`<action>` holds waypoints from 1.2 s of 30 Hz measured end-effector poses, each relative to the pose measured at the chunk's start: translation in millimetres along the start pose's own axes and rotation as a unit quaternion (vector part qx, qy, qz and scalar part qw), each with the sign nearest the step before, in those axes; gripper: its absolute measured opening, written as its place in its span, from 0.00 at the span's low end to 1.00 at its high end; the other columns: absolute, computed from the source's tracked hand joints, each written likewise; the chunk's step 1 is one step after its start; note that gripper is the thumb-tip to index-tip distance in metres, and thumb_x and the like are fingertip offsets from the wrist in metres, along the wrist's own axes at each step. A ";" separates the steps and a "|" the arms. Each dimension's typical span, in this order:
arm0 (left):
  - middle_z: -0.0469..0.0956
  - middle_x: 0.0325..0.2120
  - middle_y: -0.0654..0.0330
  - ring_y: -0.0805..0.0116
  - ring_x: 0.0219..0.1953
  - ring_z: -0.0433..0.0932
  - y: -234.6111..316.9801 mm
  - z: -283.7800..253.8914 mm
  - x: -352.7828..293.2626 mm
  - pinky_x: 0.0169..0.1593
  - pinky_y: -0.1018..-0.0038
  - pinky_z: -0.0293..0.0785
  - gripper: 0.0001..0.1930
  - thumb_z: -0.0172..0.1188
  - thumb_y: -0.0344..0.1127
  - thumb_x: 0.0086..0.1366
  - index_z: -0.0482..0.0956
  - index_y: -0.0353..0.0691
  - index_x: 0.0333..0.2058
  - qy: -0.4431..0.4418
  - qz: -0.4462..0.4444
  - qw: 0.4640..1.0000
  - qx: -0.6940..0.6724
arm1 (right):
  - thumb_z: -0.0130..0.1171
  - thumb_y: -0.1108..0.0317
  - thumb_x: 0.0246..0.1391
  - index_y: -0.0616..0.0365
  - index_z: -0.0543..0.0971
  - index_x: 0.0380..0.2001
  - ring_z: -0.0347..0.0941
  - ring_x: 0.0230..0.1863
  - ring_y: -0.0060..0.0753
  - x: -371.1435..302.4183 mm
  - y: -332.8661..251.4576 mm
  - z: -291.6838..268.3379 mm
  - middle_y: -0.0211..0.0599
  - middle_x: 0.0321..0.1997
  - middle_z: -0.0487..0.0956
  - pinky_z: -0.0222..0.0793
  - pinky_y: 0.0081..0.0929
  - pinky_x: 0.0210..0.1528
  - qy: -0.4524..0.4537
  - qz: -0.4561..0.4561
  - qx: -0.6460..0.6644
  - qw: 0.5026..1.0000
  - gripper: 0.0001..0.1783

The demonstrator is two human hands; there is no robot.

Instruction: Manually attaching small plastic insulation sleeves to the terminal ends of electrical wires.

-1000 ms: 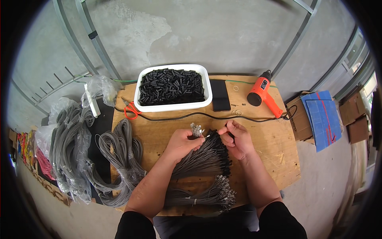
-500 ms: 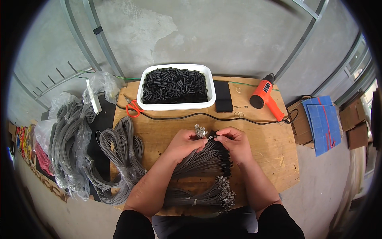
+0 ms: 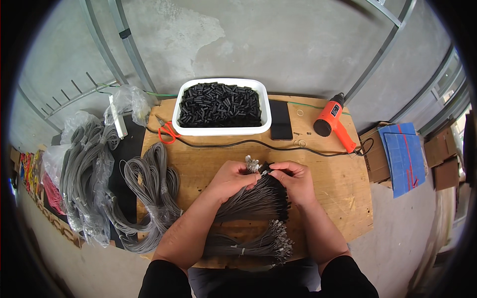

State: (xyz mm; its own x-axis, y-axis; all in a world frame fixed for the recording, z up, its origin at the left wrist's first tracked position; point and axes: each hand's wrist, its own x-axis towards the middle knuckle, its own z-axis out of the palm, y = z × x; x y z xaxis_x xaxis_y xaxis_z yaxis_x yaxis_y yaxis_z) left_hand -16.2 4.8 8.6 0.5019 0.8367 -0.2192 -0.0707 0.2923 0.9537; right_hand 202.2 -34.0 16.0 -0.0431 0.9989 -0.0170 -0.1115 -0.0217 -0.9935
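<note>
Head view, looking down on a wooden bench [image 3: 343,198]. The left hand [image 3: 229,180] was clenched around a bundle of grey cables [image 3: 253,198] near its upper end, where a cluster of small metal terminals [image 3: 252,163] stood out just above the fingers. The right hand [image 3: 295,181] lay just beside it, its fingertips pinched on the cable ends close to the terminals; the two hands nearly touched over the bundle. The bundle lay at the middle of the bench, fanning toward the person, with black sleeves visible along its right edge. A second, tied bundle of cables [image 3: 253,244] rested nearer the front edge of the bench, between the forearms.

At the back of the bench stood a white tray [image 3: 223,131] filled with short black tube pieces [image 3: 219,103]. To its right lay a flat black rectangular object [image 3: 280,119], and farther right an orange heat gun [image 3: 334,120], whose black cord [image 3: 238,144] ran across the bench in front of the tray. Red-handled scissors [image 3: 168,132] lay left of the tray. Loose coils of grey cable [image 3: 151,191] hung over the left edge of the bench, with more coils in clear bags [image 3: 84,174] beside them.
</note>
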 end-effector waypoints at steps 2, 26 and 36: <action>0.79 0.24 0.62 0.76 0.27 0.75 -1.1 0.1 0.1 0.34 0.78 0.69 0.07 0.66 0.29 0.64 0.82 0.30 0.34 0.000 0.001 1.000 -0.010 | 0.64 0.79 0.60 0.63 0.86 0.44 0.77 0.34 0.14 0.3 1.0 0.7 0.32 0.39 0.86 0.74 0.15 0.38 0.001 -0.015 0.002 1.000 0.10; 0.79 0.21 0.64 0.78 0.24 0.74 -1.0 -0.9 1.0 0.31 0.79 0.68 0.09 0.67 0.32 0.63 0.82 0.32 0.27 -0.015 0.005 0.999 0.034 | 0.68 0.76 0.59 0.62 0.86 0.41 0.69 0.28 0.10 2.3 9.2 1.3 0.26 0.33 0.83 0.65 0.12 0.30 -0.002 -0.014 -0.019 1.000 0.07; 0.81 0.25 0.60 0.75 0.27 0.78 -2.3 -4.6 1.3 0.34 0.77 0.73 0.08 0.68 0.23 0.59 0.83 0.28 0.37 -0.019 0.000 1.000 -0.009 | 0.64 0.71 0.64 0.65 0.83 0.42 0.64 0.23 0.12 2.6 4.6 -1.2 0.31 0.31 0.82 0.59 0.13 0.25 -0.027 0.044 0.086 0.995 0.08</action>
State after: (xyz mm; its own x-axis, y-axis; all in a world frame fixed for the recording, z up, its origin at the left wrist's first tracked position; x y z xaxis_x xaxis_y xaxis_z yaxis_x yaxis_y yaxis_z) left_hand -19.4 7.3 5.2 0.5337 0.8187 -0.2120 -0.0851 0.3014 0.9497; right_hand 202.8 -31.5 11.3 -0.1122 0.9893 -0.0932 -0.2726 -0.1208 -0.9545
